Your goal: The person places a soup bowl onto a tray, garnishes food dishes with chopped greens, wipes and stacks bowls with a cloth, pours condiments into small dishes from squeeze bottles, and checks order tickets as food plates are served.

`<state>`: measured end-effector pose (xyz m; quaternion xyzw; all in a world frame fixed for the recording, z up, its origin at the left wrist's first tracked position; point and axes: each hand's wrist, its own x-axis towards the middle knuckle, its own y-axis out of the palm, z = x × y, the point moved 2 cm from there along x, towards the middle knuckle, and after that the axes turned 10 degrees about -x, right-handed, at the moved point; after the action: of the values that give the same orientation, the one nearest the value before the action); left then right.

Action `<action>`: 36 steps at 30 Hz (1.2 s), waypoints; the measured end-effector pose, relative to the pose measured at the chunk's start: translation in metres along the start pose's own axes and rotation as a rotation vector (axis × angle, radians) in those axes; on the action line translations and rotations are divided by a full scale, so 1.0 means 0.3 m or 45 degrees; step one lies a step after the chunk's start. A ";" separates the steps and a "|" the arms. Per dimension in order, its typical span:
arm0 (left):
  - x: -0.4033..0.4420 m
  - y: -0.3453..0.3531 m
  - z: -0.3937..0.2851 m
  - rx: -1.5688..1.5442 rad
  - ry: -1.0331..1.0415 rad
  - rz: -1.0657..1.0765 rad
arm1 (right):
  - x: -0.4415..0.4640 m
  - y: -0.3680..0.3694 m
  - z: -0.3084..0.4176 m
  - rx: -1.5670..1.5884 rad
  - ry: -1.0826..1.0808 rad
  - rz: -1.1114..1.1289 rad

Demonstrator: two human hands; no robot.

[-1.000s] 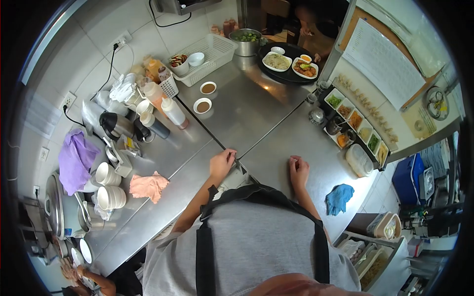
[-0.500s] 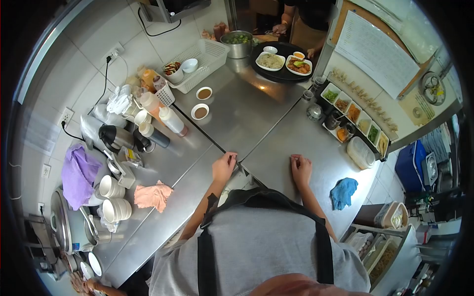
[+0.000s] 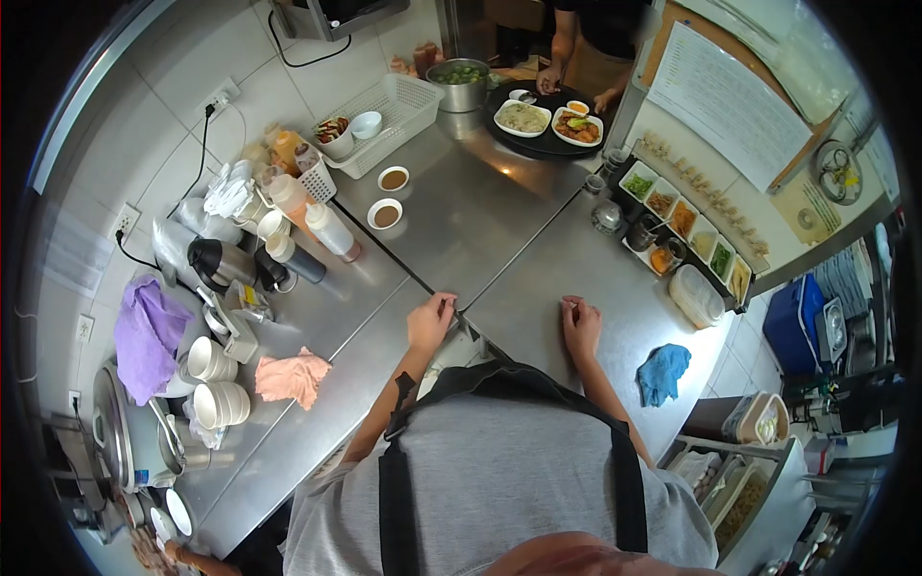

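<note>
My left hand (image 3: 431,322) rests with curled fingers on the steel counter (image 3: 519,278), beside the seam where the counter sections meet. Nothing shows in it. To its right, my right hand (image 3: 581,324) lies loosely closed on the same counter, also with nothing visible in its fingers. A peach cloth (image 3: 292,377) lies crumpled to the left of my left hand. Off to the right of my right hand is a blue cloth (image 3: 664,374). Ahead of my left hand stand two small white bowls of brown sauce, the nearer bowl (image 3: 385,213) and the farther bowl (image 3: 393,180).
At the back, a co-worker's hand (image 3: 548,80) reaches over a round black tray (image 3: 547,152) bearing a rice dish and a garnished dish. Squeeze bottles (image 3: 331,233) and stacked white bowls (image 3: 222,403) line the left. Topping containers (image 3: 683,217) stand right.
The co-worker's hand has come forward and down to the small white bowl on the black tray, now holding a dark spoon-like thing there. My hands stay in place; the view shifts slightly.
</note>
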<state>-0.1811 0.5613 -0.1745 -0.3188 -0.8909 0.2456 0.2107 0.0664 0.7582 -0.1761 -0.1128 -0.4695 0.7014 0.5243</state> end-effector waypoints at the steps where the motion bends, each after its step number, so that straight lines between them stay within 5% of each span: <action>1: 0.000 -0.001 -0.001 0.010 0.000 0.001 | 0.001 -0.008 0.005 0.009 0.028 0.043; 36: 0.008 0.003 -0.023 0.091 0.014 0.042 | 0.008 -0.016 0.008 0.066 0.098 0.099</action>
<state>-0.1787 0.5656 -0.1691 -0.3269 -0.8750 0.2790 0.2229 0.0668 0.7589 -0.1703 -0.1444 -0.4259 0.7282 0.5171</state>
